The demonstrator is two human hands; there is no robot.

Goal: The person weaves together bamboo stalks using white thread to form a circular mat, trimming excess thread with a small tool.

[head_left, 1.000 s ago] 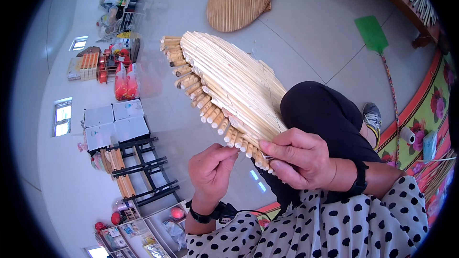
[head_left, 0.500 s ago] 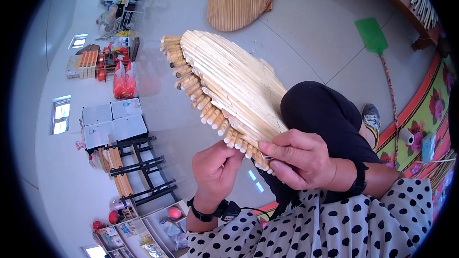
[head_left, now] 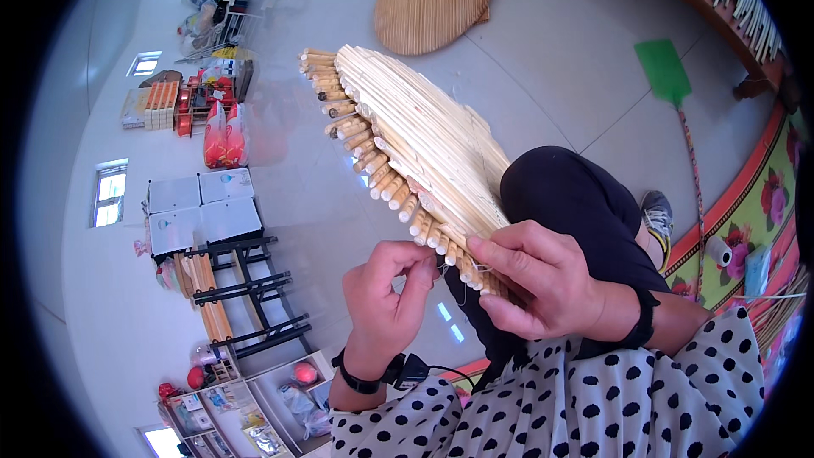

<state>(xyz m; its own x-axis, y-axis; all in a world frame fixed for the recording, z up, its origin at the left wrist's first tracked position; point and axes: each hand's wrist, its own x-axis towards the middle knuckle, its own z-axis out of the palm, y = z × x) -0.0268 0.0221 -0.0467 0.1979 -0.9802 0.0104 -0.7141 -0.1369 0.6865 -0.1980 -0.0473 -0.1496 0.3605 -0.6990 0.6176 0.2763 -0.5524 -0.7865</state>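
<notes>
A rounded mat of pale plant stalks is tilted in front of me, resting against my dark-trousered knee. Along its near-left side, cut stalk ends stick out in a row. My right hand is closed on the mat's lower end, thumb on top. Beside the lower stalk ends, my left hand is pinched, with fine pale thread at its fingertips. Where the thread runs inside the fingers is hidden.
A finished-looking round stalk mat lies on the tiled floor. At right are a green fly swatter, a white thread spool, a floral mat and a wooden table bearing pale stalks. Black metal frames and shelves line the left.
My left hand has drawn slightly away from the stalk ends, showing thread at its fingertips. The upper end of the stalk mat has shifted a little right and up.
</notes>
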